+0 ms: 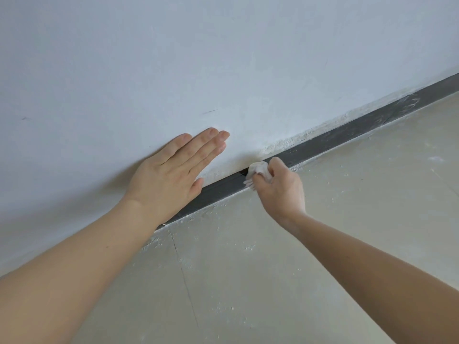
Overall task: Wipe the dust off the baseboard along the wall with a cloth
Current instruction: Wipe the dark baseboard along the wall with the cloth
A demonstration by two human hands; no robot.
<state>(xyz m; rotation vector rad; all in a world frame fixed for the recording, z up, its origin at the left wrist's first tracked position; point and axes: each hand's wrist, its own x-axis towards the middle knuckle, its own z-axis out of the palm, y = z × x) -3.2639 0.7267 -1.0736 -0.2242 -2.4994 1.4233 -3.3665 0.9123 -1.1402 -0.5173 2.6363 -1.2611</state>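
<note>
A dark grey baseboard (330,142) runs diagonally from lower left to upper right, between the white wall (173,58) and the floor. My right hand (280,187) grips a small bunched white cloth (258,170) and holds it against the baseboard's top edge. My left hand (171,170) lies flat on the wall with straight fingers, just above the baseboard and left of the cloth. Pale dust smears show on the baseboard toward the upper right. Part of the baseboard is hidden behind my left wrist.
The beige floor (323,244) carries white specks of dust and plaster, with a thin crack or seam (183,274) running down from the baseboard. Rough crumbly plaster (293,140) lines the wall's bottom edge above the baseboard.
</note>
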